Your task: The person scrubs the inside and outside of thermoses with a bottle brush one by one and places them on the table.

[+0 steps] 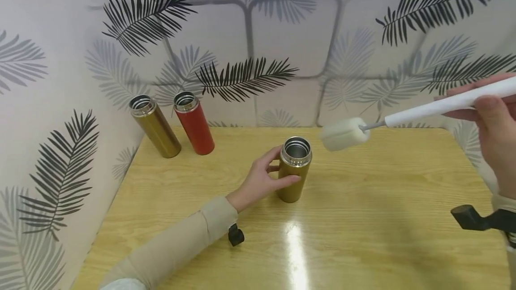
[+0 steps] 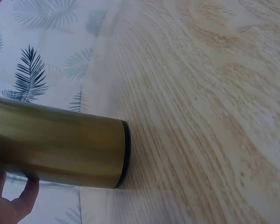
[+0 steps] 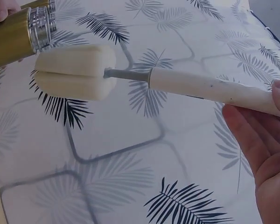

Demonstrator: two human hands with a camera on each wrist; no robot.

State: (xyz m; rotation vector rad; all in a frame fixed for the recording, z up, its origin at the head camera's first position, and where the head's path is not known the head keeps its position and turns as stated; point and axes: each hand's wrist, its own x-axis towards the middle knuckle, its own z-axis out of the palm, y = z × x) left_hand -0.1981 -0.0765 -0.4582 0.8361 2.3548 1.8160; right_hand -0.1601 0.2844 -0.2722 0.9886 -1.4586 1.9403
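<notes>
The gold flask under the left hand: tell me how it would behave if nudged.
The gold flask is tall, narrow and lidless, so likely empty, light and tippy. Its glossy metal probably slides easily on the table. The left hand steadies it.

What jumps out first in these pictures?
A white sponge brush, held by the right hand, hovers just right of the open mouth of a gold flask standing mid-table in the left hand's grip. At the back left, another gold flask and a red flask stand lidless before the leaf-patterned wall.
</notes>
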